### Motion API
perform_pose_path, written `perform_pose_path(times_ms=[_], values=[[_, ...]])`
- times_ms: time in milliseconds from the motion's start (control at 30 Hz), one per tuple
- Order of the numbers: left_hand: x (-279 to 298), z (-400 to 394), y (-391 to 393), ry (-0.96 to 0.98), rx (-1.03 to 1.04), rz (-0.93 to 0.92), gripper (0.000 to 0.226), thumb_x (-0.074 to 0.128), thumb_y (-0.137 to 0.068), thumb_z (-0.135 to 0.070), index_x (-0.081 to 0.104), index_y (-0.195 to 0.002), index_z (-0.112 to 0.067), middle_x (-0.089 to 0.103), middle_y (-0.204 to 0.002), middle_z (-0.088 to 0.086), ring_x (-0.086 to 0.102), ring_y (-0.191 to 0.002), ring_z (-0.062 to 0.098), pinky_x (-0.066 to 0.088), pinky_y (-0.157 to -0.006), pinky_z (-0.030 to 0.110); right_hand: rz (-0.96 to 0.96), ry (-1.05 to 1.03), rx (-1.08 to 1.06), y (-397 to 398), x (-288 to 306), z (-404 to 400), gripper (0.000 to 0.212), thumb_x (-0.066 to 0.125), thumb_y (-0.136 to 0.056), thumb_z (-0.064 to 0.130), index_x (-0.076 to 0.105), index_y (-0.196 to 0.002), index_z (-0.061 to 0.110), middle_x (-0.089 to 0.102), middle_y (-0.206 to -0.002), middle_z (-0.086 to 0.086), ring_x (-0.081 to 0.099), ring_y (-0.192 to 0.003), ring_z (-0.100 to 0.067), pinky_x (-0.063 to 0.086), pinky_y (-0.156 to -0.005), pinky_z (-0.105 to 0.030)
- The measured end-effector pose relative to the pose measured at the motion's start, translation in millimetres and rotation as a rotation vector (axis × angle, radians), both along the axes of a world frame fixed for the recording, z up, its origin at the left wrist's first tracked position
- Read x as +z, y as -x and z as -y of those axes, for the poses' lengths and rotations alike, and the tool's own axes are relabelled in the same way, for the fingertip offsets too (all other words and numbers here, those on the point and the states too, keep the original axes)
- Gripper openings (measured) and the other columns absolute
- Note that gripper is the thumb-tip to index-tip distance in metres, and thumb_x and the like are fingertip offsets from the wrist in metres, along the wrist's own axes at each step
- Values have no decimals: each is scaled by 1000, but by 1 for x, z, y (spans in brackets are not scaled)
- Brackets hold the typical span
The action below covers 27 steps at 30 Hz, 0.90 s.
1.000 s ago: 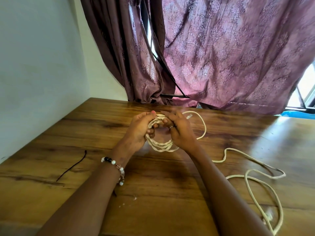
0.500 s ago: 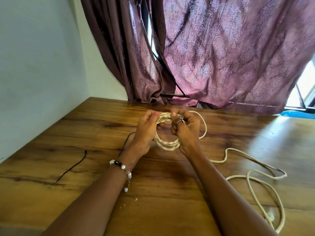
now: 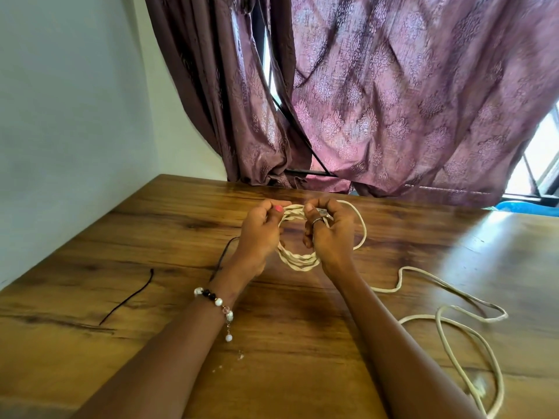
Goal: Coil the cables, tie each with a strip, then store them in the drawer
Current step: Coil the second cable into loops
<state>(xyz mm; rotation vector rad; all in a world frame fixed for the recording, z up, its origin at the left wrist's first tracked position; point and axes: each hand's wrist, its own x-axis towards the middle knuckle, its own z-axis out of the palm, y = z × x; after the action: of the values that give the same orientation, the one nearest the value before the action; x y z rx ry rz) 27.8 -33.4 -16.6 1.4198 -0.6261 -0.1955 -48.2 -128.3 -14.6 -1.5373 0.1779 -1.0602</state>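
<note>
A cream cable coil (image 3: 298,261) of several loops hangs between my two hands above the wooden table (image 3: 302,343). My left hand (image 3: 260,237) pinches the coil's upper left side. My right hand (image 3: 331,234) grips its right side, with a metal plug end at the fingers. The cable's loose tail (image 3: 438,319) trails off to the right in wide bends on the table. A thin black strip (image 3: 225,255) runs down from under my left hand. Another black strip (image 3: 128,299) lies flat at the left.
A white wall stands along the table's left edge. Purple curtains (image 3: 393,101) hang behind the far edge, with a bright window (image 3: 541,152) at the right. Small crumbs (image 3: 239,355) lie near my left forearm.
Both hands have lifted slightly and shifted right with the coil. A black strip has come into view below my left hand. The cable's tail has barely moved.
</note>
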Motion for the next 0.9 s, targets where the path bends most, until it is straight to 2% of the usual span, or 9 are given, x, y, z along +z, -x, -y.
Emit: perform_pose_path(times_ms=[67,167,267,333,467,600,733,800,900], values=[[-6,3,-1,-22,42,59,22,42,-101,-21,62,-105,-12,55,-72,6,49,-66,20,45,-62,40,-3,31,-32,-2,-3,1,7,55,-95,7,59,-88,7,48,-52,2,40,-39,-10,35,-40,-24],[-9,6,0,-53,74,143,24,42,-100,-26,61,-109,-14,53,-71,-7,50,-71,14,48,-71,44,-4,96,-120,-5,-5,4,9,57,-94,10,61,-87,11,52,-56,7,44,-43,-9,40,-43,-30],[-6,4,6,-45,93,248,27,46,-99,-27,63,-115,-14,64,-86,-3,59,-80,16,52,-75,42,5,87,-131,-4,-4,4,5,58,-94,12,62,-93,9,54,-58,2,47,-43,-13,43,-43,-32],[-6,2,8,-28,151,313,28,49,-98,-25,65,-116,-11,68,-100,5,64,-90,20,55,-74,42,9,60,-87,-2,-3,2,5,58,-94,9,59,-93,4,54,-55,-3,48,-38,-16,42,-39,-28],[-4,-4,1,-34,184,383,26,51,-97,-22,67,-114,-9,69,-101,5,66,-91,22,55,-72,38,-77,44,55,1,4,1,11,65,-87,4,55,-87,9,62,-68,-11,60,-46,-20,48,-39,-27],[1,-12,-12,-133,114,593,36,47,-90,-30,69,-111,-9,70,-103,9,64,-94,19,51,-78,31,-226,130,199,6,9,12,25,69,-82,-2,50,-95,10,63,-77,-16,61,-47,-9,48,-40,-21],[-1,-12,-16,-120,40,563,36,50,-89,-30,69,-112,-10,69,-104,7,65,-91,18,51,-72,31,-225,132,279,9,9,10,35,58,-90,-3,53,-124,-3,65,-72,-5,61,-50,-11,53,-47,-24],[-3,-12,-17,-90,38,546,36,51,-90,-32,69,-112,-11,70,-104,6,66,-90,17,50,-68,29,-180,49,297,9,9,6,26,53,-93,-2,61,-118,-3,61,-59,-3,56,-46,-13,50,-45,-23],[-4,-11,-14,-63,104,571,38,51,-90,-33,68,-114,-8,70,-108,8,64,-98,14,51,-81,25,-137,-47,278,5,9,2,19,55,-93,1,68,-106,2,55,-57,-4,44,-47,-12,39,-43,-22]])
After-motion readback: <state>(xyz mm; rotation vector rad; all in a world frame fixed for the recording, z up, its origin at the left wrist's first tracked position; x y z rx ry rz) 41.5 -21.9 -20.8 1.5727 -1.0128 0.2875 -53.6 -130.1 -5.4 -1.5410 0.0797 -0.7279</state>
